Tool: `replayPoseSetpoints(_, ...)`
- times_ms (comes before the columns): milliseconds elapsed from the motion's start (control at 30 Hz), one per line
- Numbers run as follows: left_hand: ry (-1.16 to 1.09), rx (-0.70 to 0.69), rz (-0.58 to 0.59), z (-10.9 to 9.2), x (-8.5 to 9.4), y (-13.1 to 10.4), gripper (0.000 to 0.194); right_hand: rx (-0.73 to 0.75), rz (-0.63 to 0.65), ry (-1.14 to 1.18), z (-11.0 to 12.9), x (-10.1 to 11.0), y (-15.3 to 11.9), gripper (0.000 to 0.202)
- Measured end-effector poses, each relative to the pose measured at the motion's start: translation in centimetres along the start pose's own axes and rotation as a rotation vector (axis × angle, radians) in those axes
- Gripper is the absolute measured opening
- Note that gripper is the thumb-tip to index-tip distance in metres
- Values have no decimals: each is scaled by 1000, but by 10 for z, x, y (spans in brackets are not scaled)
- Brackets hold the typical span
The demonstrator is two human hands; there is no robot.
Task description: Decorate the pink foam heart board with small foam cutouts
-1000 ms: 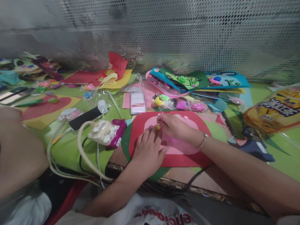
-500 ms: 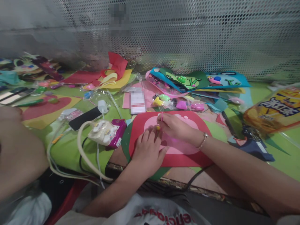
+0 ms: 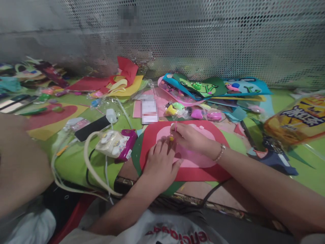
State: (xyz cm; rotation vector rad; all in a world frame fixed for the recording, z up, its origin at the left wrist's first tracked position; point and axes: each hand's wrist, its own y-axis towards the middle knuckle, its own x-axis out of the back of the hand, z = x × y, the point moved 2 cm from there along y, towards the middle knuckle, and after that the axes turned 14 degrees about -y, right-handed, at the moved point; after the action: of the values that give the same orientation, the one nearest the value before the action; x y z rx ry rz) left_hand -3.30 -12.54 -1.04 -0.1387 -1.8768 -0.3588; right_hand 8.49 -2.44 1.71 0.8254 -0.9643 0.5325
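A pink rounded paper piece (image 3: 195, 159) lies on a red sheet (image 3: 223, 173) in front of me. My left hand (image 3: 161, 161) rests flat on the sheets with its fingers stretched out and slightly apart. Close to its fingertips sits a small yellow piece (image 3: 171, 138). My right hand (image 3: 190, 137) is pinched round a thin pink stick (image 3: 175, 126), held upright over the upper part of the pink paper. Its lower tip is hidden by the fingers. A small pale pink lump (image 3: 201, 127) lies on the paper beyond that hand.
Several clay packets (image 3: 196, 113) lie behind the red sheet, before stacked paper crafts (image 3: 203, 88). To the left are a power strip (image 3: 111, 144), cables and a phone (image 3: 92, 128). A snack bag (image 3: 297, 118) stands at right. Another person's arm (image 3: 22, 162) reaches in at far left.
Both my hands stay almost in place, with the right hand still pinching the stick. The other person's arm at the left shifts slightly.
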Motion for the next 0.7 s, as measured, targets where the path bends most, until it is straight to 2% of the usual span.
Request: replayPoseSetpoints(700, -18, 13, -16, 0, 1, 0, 53, -10, 27, -1, 2, 2, 0, 13)
